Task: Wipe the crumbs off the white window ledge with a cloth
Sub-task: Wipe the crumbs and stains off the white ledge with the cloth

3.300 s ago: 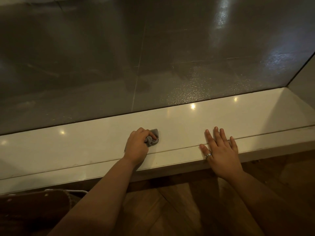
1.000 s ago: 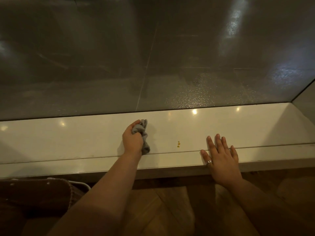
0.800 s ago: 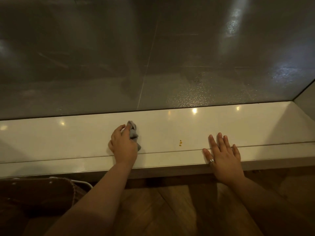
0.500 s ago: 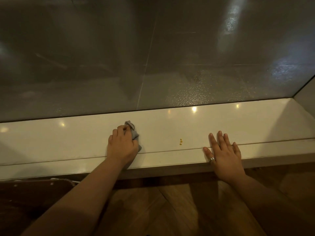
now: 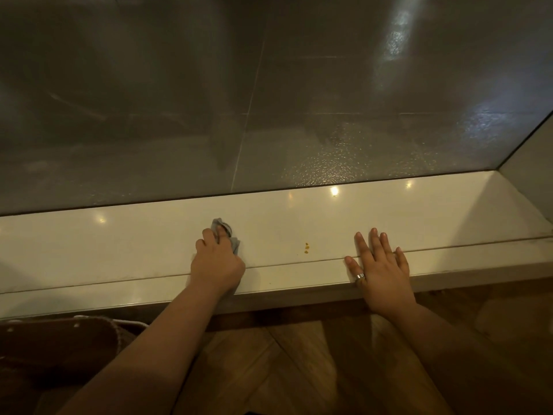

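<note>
The white window ledge [image 5: 419,217] runs across the view below a dark glass pane. My left hand [image 5: 217,262] is closed on a small crumpled grey cloth [image 5: 225,232] and presses it onto the ledge left of centre. A few small yellow crumbs [image 5: 306,248] lie on the ledge between my hands, about a hand's width right of the cloth. My right hand [image 5: 380,271] lies flat, fingers spread, on the ledge's front edge; it holds nothing and wears a ring.
The dark window pane [image 5: 269,100] rises straight from the back of the ledge. A side wall [image 5: 532,172] closes the ledge at the right. Wooden floor [image 5: 284,369] lies below, and a brown bag-like object [image 5: 54,348] sits at the lower left.
My left hand has carried the cloth to the left, away from the crumbs, then settled flat on the ledge. My right hand has stayed put. The crumbs have not moved.
</note>
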Demonstrator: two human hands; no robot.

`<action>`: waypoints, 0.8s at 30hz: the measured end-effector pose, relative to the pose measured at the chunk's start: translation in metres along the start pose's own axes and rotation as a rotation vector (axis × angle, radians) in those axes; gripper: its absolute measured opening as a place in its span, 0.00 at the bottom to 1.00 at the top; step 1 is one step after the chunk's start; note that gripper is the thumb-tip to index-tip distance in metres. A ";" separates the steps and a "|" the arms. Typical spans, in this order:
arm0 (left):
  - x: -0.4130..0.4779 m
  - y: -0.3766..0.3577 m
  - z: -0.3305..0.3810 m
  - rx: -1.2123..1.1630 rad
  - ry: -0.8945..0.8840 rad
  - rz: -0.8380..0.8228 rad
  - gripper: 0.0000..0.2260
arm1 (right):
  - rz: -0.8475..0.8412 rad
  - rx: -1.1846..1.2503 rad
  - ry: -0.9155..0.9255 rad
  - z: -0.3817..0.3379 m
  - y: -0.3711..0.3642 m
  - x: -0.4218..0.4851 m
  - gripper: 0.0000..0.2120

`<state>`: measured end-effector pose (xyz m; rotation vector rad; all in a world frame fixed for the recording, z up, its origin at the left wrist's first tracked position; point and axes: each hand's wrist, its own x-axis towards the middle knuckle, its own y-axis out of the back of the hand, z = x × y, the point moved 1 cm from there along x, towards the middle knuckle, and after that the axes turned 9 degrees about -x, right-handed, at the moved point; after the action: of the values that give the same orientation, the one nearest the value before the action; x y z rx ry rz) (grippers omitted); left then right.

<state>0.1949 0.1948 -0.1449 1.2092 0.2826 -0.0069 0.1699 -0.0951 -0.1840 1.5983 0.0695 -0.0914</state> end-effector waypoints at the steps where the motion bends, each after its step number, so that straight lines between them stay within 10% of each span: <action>1: -0.002 -0.001 0.003 -0.007 0.005 0.005 0.26 | -0.001 0.001 -0.001 0.000 0.000 0.000 0.44; 24: -0.023 -0.012 0.087 -0.161 0.004 -0.248 0.28 | -0.004 0.014 0.003 -0.002 0.002 -0.002 0.41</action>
<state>0.1896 0.1074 -0.1232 1.0089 0.4273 -0.1940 0.1682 -0.0926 -0.1813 1.6128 0.0746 -0.0931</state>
